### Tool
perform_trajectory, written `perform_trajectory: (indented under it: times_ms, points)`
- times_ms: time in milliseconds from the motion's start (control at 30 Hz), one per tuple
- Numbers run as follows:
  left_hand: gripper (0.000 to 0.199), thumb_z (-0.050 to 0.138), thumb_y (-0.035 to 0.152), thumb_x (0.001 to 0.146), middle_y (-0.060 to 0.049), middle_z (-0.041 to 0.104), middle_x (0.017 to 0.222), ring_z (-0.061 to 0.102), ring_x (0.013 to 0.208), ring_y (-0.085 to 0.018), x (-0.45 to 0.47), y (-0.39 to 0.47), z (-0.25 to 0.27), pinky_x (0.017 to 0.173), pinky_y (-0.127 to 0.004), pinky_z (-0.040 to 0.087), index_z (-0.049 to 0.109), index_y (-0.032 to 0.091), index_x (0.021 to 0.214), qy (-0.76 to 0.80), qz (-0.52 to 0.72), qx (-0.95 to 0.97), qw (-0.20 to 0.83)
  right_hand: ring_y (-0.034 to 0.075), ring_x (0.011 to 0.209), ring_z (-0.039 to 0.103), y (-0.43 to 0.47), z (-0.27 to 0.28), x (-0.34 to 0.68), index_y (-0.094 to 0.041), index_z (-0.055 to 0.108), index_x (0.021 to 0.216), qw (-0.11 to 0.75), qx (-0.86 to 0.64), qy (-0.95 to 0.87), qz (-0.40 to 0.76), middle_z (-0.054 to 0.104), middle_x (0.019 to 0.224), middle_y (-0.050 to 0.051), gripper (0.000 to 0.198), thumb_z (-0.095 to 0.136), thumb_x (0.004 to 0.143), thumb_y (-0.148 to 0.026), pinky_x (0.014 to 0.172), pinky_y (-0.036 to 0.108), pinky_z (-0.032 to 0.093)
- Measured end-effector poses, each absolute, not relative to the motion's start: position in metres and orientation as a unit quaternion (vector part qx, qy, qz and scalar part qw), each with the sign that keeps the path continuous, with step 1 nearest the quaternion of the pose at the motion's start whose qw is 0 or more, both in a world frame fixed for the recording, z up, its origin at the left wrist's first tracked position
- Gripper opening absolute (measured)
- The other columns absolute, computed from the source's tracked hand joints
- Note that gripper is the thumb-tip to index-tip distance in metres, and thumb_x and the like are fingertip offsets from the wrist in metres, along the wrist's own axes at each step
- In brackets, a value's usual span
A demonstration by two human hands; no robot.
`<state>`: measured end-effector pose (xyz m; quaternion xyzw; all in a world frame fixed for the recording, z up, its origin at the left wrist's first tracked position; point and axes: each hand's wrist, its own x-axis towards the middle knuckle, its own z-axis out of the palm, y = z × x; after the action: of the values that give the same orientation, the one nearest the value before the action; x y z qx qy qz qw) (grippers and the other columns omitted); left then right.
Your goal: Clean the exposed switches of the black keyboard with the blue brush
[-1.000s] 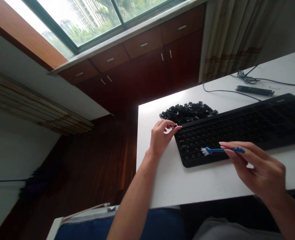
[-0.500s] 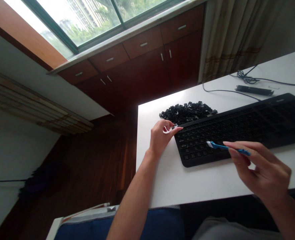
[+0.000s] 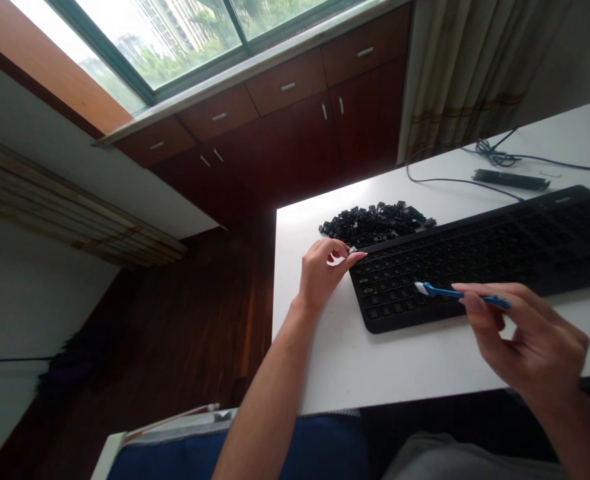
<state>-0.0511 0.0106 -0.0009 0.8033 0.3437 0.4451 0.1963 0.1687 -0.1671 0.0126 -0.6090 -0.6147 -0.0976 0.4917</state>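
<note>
A black keyboard with its keycaps off lies at a slant on the white table. My left hand is closed at its far left corner, thumb over the top edge and index finger at the back. A small pale bit shows between those fingertips, too small to name. My right hand pinches a small blue brush between thumb and fingers. The brush's white bristles are over the bare key sockets in the left part of the keyboard, and I cannot tell whether they touch.
A heap of loose black keycaps sits just behind the keyboard. Farther right lie a long black bar, a thin bent wire and a coiled black cable. The table's left edge drops to a dark wooden floor.
My right hand and the brush have shifted slightly right, the bristles staying over the same area of sockets. My left hand keeps its place at the corner.
</note>
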Motion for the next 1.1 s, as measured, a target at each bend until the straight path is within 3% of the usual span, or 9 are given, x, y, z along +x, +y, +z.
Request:
perform_trajectory:
  times_ms: [133, 333, 667, 933, 1100]
  points:
    - [0.027, 0.075, 0.040, 0.078, -0.001, 0.068, 0.078, 0.059, 0.070, -0.011, -0.051, 0.009, 0.001, 0.062, -0.024, 0.049, 0.059, 0.018, 0.073, 0.335, 0.437, 0.814, 0.186, 0.008, 0.050, 0.048, -0.168, 0.014, 0.167, -0.026, 0.069, 0.101, 0.486, -0.611, -0.619, -0.088, 0.072, 0.088, -0.001, 0.022, 0.062, 0.085, -0.014, 0.049, 0.027, 0.041]
    - [0.024, 0.075, 0.039, 0.079, -0.002, 0.068, 0.080, 0.059, 0.072, -0.011, -0.051, 0.009, 0.002, 0.062, -0.024, 0.050, 0.063, 0.018, 0.076, 0.330, 0.429, 0.818, 0.192, 0.014, 0.072, 0.065, -0.169, 0.007, 0.172, -0.023, 0.067, 0.103, 0.489, -0.565, -0.664, -0.028, 0.072, 0.094, 0.002, 0.026, 0.063, 0.081, -0.008, 0.065, 0.029, 0.050]
    - [0.023, 0.074, 0.039, 0.080, -0.003, 0.070, 0.083, 0.059, 0.071, -0.011, -0.051, 0.009, 0.002, 0.064, -0.025, 0.051, 0.063, 0.018, 0.077, 0.341, 0.428, 0.814, 0.195, 0.016, 0.087, 0.066, -0.171, 0.008, 0.179, -0.016, 0.064, 0.108, 0.481, -0.455, -0.746, 0.066, 0.070, 0.095, 0.006, 0.034, 0.060, 0.079, 0.001, 0.073, 0.028, 0.053]
    - [0.022, 0.073, 0.038, 0.081, -0.003, 0.071, 0.088, 0.061, 0.070, -0.011, -0.051, 0.010, 0.000, 0.063, -0.025, 0.053, 0.063, 0.019, 0.085, 0.355, 0.430, 0.808, 0.191, 0.016, 0.087, 0.067, -0.167, 0.006, 0.176, -0.016, 0.065, 0.112, 0.466, -0.479, -0.744, 0.016, 0.071, 0.100, 0.006, 0.039, 0.065, 0.076, 0.001, 0.076, 0.028, 0.053]
    - [0.013, 0.070, 0.028, 0.085, -0.005, 0.072, 0.100, 0.067, 0.086, -0.013, -0.051, 0.011, 0.000, 0.074, -0.027, 0.056, 0.062, 0.018, 0.089, 0.342, 0.444, 0.802, 0.207, 0.015, 0.085, 0.067, -0.167, 0.007, 0.174, -0.016, 0.064, 0.116, 0.475, -0.511, -0.715, -0.049, 0.072, 0.102, 0.007, 0.044, 0.067, 0.075, 0.002, 0.075, 0.027, 0.052]
